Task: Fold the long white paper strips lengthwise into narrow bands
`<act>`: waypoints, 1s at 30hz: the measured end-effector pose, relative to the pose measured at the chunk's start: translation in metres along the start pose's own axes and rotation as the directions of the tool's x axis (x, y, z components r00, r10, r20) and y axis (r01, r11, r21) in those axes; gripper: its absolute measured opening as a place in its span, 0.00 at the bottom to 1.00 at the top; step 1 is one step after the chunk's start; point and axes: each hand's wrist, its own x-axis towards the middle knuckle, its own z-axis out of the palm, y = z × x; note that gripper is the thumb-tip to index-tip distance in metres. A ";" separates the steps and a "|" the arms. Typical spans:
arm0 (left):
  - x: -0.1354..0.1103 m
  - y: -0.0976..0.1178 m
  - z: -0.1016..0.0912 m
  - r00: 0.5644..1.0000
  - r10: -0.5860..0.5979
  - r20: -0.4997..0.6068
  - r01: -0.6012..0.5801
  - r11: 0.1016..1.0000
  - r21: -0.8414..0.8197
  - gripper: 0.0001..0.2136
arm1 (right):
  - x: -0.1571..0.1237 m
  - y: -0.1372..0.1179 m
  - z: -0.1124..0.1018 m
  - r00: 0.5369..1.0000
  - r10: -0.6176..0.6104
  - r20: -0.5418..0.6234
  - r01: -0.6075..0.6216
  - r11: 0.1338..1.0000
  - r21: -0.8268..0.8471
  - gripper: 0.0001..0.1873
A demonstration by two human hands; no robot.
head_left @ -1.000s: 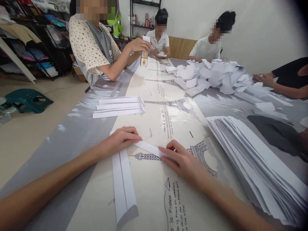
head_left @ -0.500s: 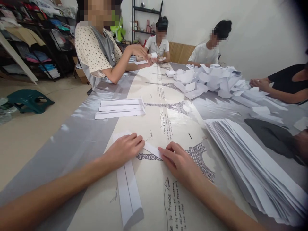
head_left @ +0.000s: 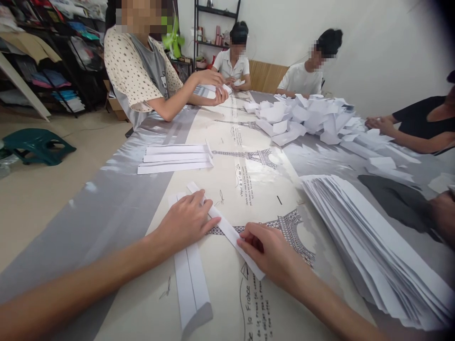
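Observation:
A narrow folded white paper strip (head_left: 227, 229) lies slanted across the printed Eiffel Tower drawing. My left hand (head_left: 190, 215) holds the far part of the strip, its bent fingers and thumb pressed on the left edge. Lower down, my right hand (head_left: 265, 248) pinches the strip between thumb and forefinger, near its lower end. Under my left hand, a wider folded paper (head_left: 194, 289) with a lengthwise crease runs toward me, its near end curled up. Part of it is hidden by the hand.
Folded strips (head_left: 176, 157) lie ahead on the left. A thick stack of paper (head_left: 369, 251) stands to the right, near a dark cloth (head_left: 394, 201). Beyond is a heap of folded papers (head_left: 302, 116). Several people sit or stand around the table. A green stool (head_left: 39, 144) stands on the floor.
The strip has come further out from under my left hand and now lies longer between both hands. My left fingers have spread a little; my right hand has shifted slightly nearer.

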 end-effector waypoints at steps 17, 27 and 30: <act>0.004 -0.003 0.010 0.992 -0.095 0.077 0.094 0.995 0.015 0.38 | -0.001 0.001 0.005 0.984 -0.172 0.049 0.179 0.961 -0.211 0.12; 0.002 -0.006 0.015 0.990 -0.115 0.084 0.116 0.993 -0.010 0.42 | 0.002 0.013 0.001 0.855 -0.512 0.087 0.495 0.752 -0.435 0.18; 0.003 -0.011 0.016 0.993 -0.088 0.082 0.089 0.996 -0.009 0.42 | 0.004 0.016 -0.002 0.818 -0.568 0.093 0.560 0.747 -0.358 0.25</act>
